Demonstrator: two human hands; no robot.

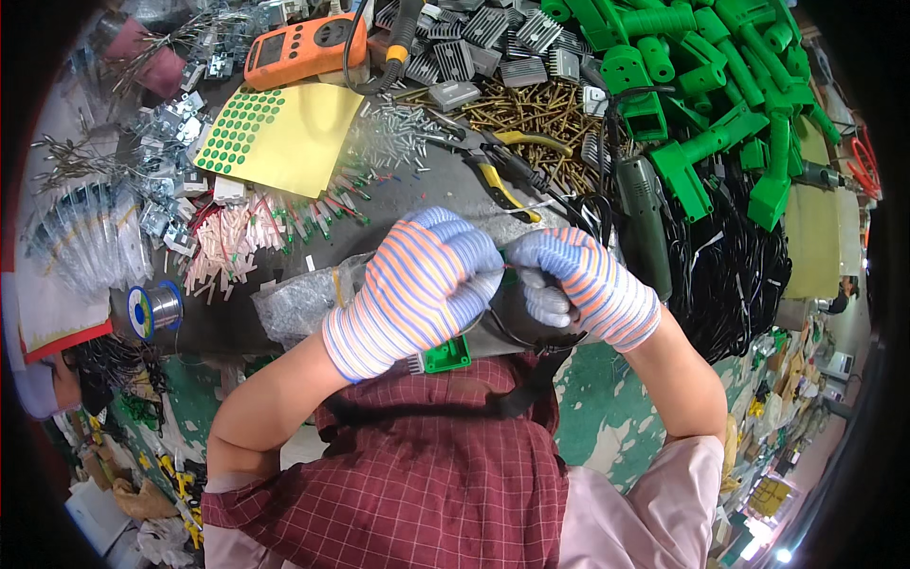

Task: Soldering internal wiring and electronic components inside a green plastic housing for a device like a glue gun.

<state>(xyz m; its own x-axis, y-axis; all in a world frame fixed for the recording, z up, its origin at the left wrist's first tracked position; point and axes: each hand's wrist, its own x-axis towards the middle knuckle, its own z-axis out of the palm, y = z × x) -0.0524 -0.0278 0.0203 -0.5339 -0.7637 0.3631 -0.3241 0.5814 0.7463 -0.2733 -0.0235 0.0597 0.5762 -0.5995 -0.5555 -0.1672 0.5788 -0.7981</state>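
Observation:
My left hand (422, 284), in a striped knit glove, is closed in a pinch near the table's front edge. Facing it, my right hand (588, 284) wears a matching glove and is also closed, its fingertips nearly meeting the left's. Whatever they hold is small and mostly covered by the fingers. A dark cable (507, 332) runs below, between the hands. Under my left wrist, a green plastic housing (445, 356) shows in part at the edge. Just beyond my fingers lie yellow-and-black pliers (498, 190). Beside my left hand is a clear plastic bag (299, 308).
An orange multimeter (303, 52) and a yellow sticker sheet (275, 137) lie back left. Grey heat sinks (483, 28), brass screws (521, 114) and green plastic housings (701, 76) are heaped behind. Black cables (725, 266) fill the right. A solder spool (156, 310) stands left.

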